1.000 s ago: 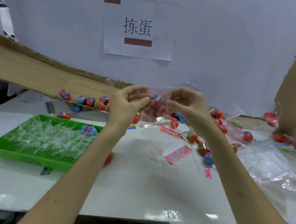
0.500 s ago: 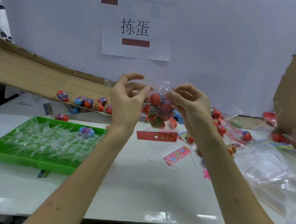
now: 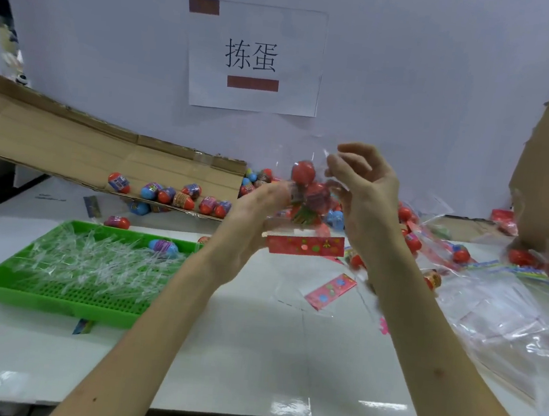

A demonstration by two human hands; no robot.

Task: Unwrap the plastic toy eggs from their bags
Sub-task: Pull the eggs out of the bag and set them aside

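White glossy tabletop (image 3: 250, 357) is lying below: your left hand (image 3: 252, 212) is gripping a crinkly clear bag (image 3: 312, 218) of round red eggs (image 3: 303, 172), your right hand (image 3: 366, 190) pinching its top; a green perforated tray (image 3: 37, 294) is sitting left.

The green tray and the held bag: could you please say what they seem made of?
Tray: likely moulded plastic, glossy green, with a perforated grid floor. Bag: thin clear plastic film, by its look; it creases, glints, and eggs show through it.
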